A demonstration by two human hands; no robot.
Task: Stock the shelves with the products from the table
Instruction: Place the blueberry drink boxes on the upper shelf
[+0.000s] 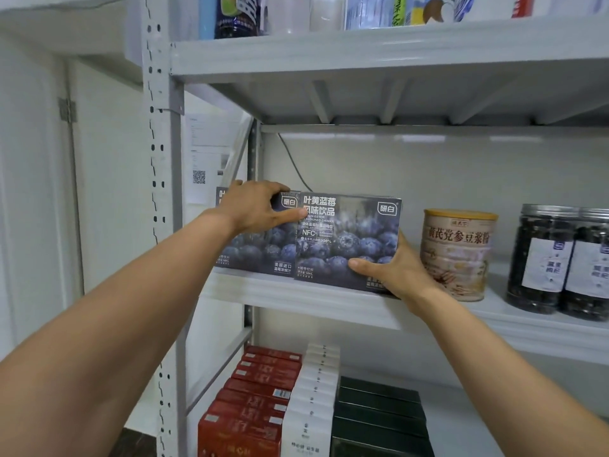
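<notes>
Two dark blueberry drink boxes stand side by side at the left end of the middle shelf (pixel 296 301). My left hand (pixel 260 206) grips the top of the left box (pixel 257 249), thumb on its front face and fingers over the top edge. My right hand (pixel 392 272) holds the lower right corner of the right box (pixel 349 239), thumb across the front and fingers behind. The right box overlaps the front of the left one and sits at the shelf's front edge.
A beige tin with a tan lid (pixel 456 252) stands just right of my right hand, then two clear jars of dark contents (pixel 560 258). Red, white and black boxes (pixel 313 407) fill the lower shelf. Bottles and cartons (pixel 362 11) line the top shelf.
</notes>
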